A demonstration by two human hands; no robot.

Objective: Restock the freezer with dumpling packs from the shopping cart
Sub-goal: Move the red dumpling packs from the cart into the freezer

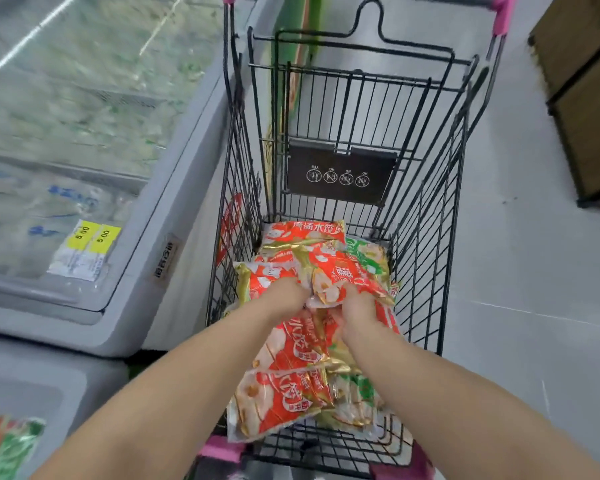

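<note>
A black wire shopping cart (426, 216) with pink corners stands in front of me, holding several red-and-gold dumpling packs (291, 386) and a few green ones (368, 258). Both my hands reach down into the pile. My left hand (284, 294) grips the edge of a red pack (267, 275) near the cart's left side. My right hand (355, 306) pinches another red pack (340, 271) just beside it. The fingertips of both hands are buried in the wrappers. The chest freezer (160, 237) with its sliding glass lid lies to the left of the cart.
Yellow 5.00 price tags (92, 237) stick to the freezer glass. A second freezer unit (32, 382) sits nearer me on the left, with a green-and-orange pack (7, 445) at its lower corner. Brown boxes on a black rack (586, 98) stand at the far right. Grey floor lies right of the cart.
</note>
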